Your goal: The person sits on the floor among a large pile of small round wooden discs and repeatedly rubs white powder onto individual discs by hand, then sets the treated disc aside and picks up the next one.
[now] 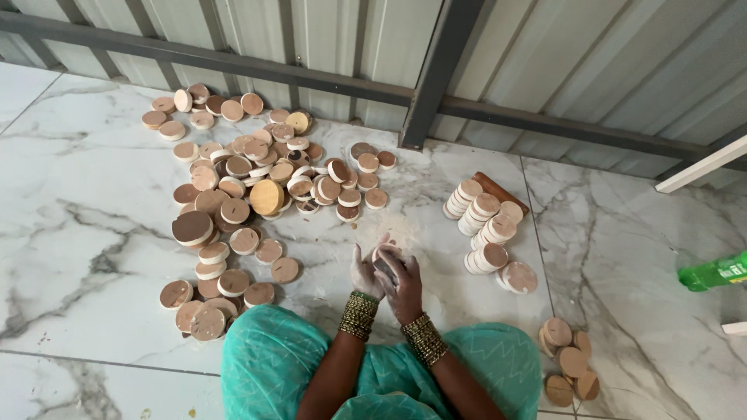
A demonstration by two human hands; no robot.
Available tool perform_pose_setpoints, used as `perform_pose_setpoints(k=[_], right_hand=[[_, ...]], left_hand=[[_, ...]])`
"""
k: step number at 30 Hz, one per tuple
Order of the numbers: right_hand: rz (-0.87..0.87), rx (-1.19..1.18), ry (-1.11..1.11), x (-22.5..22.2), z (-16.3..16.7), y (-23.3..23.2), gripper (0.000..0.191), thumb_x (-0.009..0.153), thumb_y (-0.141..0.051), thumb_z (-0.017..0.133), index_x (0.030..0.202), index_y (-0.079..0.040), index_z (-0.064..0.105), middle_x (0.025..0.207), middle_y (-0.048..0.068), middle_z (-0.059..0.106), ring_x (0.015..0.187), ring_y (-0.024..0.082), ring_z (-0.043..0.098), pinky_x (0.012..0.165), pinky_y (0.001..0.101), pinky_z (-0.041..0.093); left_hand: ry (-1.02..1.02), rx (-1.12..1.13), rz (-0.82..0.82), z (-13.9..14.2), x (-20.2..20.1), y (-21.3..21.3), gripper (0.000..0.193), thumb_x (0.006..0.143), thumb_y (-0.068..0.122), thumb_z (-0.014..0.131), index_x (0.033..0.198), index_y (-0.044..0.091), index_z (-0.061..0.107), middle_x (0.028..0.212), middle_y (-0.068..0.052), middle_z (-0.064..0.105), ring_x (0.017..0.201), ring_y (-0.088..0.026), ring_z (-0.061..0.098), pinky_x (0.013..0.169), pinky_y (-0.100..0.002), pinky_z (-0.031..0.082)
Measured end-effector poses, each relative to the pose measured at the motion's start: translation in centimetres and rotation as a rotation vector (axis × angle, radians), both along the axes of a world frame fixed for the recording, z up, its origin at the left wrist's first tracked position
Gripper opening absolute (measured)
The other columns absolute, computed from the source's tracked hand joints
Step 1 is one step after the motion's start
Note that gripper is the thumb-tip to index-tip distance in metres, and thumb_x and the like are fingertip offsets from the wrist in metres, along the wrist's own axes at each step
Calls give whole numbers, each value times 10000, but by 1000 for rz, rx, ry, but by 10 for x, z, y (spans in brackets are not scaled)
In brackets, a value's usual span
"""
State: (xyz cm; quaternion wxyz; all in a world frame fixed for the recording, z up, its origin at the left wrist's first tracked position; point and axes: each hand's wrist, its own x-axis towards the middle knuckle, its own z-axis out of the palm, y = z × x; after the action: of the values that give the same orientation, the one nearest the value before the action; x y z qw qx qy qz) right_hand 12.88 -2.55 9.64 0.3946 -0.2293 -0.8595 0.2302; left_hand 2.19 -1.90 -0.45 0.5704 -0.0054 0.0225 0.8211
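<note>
Both my hands meet over the marble floor just in front of my knees. My left hand (364, 272) and my right hand (402, 281) together clasp a small round wooden disc (384, 255) with a dark patch against it. Both hands are dusted white, and each wrist carries a stack of gold bangles. A large scatter of round wooden discs (249, 194) lies to the left of the hands. To the right, neat leaning rows of wooden discs (486, 229) rest against a brown wooden stick (502, 192).
A small group of brown discs (568, 358) lies at lower right by my teal-clad knee (498, 358). A green plastic bottle (712, 272) lies at the right edge. A corrugated metal wall with a dark steel post (432, 85) closes the far side.
</note>
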Motion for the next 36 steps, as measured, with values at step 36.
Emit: perform_pose_setpoints(k=[36], right_hand=[[48, 270, -102, 6, 14, 0, 505, 889, -96, 721, 1383, -57, 625, 1229, 177, 606, 1091, 387, 542, 954, 466, 473]], left_hand=[[-82, -194, 245, -7, -20, 13, 351, 1054, 404, 496, 1062, 72, 608, 1019, -163, 693, 907, -326, 678, 807, -444, 583]])
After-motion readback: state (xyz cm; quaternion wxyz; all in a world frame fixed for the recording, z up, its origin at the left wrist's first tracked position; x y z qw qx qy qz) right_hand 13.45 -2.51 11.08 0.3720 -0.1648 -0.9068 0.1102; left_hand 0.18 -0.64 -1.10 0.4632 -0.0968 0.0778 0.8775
